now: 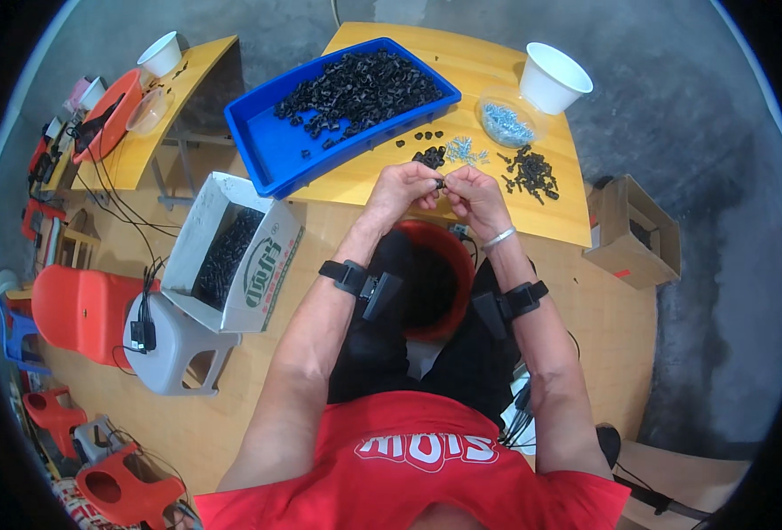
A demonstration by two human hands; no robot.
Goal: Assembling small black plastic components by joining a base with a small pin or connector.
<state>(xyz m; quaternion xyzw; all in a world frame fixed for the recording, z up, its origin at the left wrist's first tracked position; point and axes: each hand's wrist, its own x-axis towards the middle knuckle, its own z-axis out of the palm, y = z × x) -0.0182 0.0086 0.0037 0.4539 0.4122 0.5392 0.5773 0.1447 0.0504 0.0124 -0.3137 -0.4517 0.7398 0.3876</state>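
Observation:
My left hand [402, 189] and my right hand [479, 196] meet at the table's near edge, fingertips pinched together. A small black part [440, 184] shows between them, too small to tell its exact kind. Just beyond my fingers lie a little heap of black plastic pieces [428, 157] and a scatter of silvery screws [466, 150]. To the right spreads a pile of dark, stem-like pieces [531, 172]. A clear bowl [508, 122] of silvery screws stands behind them. At the left a blue tray [263, 141] holds many black plastic pieces.
The yellow table [563, 208] also bears a white tub [557, 79]. Below my hands, a red bucket [431, 331] sits between my legs. An open carton [219, 252] of dark pieces rests by a grey stool [174, 349]; a brown box [634, 231] stands at the right.

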